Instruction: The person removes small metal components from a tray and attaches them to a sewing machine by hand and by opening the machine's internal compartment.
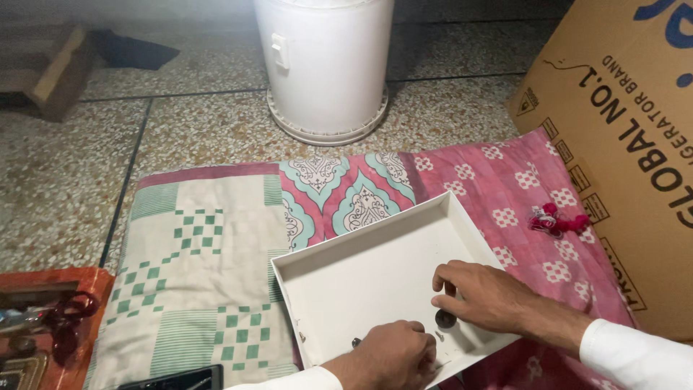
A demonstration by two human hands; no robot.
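A shallow white tray (339, 278) lies tilted on a patchwork quilt (202, 238). My right hand (484, 292) rests inside the tray near its right wall, fingers bent over a small dark round piece (445, 318) that its fingertips touch. My left hand (393, 354) is curled low at the tray's near edge; whether it holds anything is hidden. A tiny dark bit (356, 341) sits on the tray floor just left of my left hand.
A white plastic bucket (325, 65) stands on the speckled floor beyond the quilt. A large cardboard box (635, 144) rises at the right, with a pink thread tuft (552, 220) beside it. Red-handled scissors (68, 314) lie in an orange tray (94, 278) at the left. A dark phone (177, 379) lies at the bottom edge.
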